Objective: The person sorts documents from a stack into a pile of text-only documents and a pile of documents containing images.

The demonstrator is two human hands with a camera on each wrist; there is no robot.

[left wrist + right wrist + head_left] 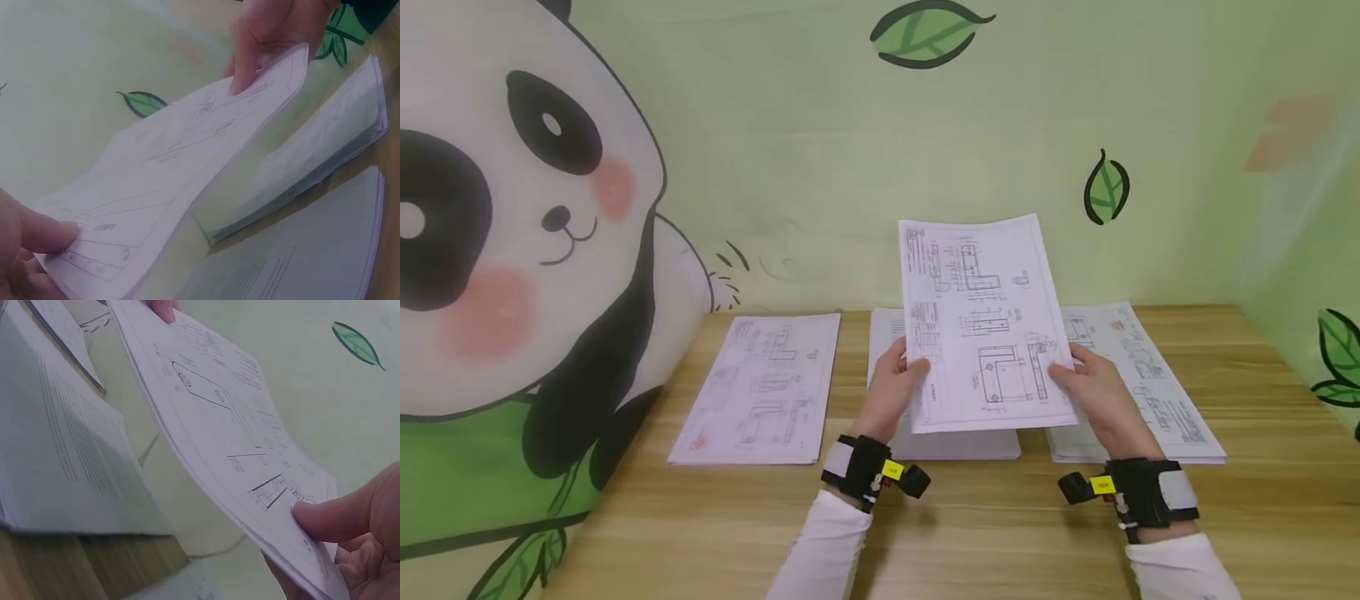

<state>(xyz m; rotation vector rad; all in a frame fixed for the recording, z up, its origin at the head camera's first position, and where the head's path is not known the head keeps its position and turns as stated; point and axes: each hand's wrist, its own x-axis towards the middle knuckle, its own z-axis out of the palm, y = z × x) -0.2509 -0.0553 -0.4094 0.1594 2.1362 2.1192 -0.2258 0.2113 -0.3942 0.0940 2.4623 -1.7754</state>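
Both hands hold up a few sheets of paper with technical drawings [951, 333], raised above the table and tilted toward the head camera. My left hand [897, 385] pinches the left edge, thumb on the printed face and fingers behind. On the opposite edge, my right hand [1097, 392] grips in the same way. Below the raised sheets lies a middle paper stack [962, 446], partly hidden by them. In the left wrist view the held drawing sheets [169, 169] bow slightly between the hands; the right wrist view shows the right thumb [337, 515] pressing on them.
To the left on the wooden table [985, 533] lies a stack of drawings [767, 392] with a red stamp. Another stack of drawings [1172, 392] lies to the right, partly behind the right hand. A green wall [820, 167] with a painted panda [565, 217] rises behind.
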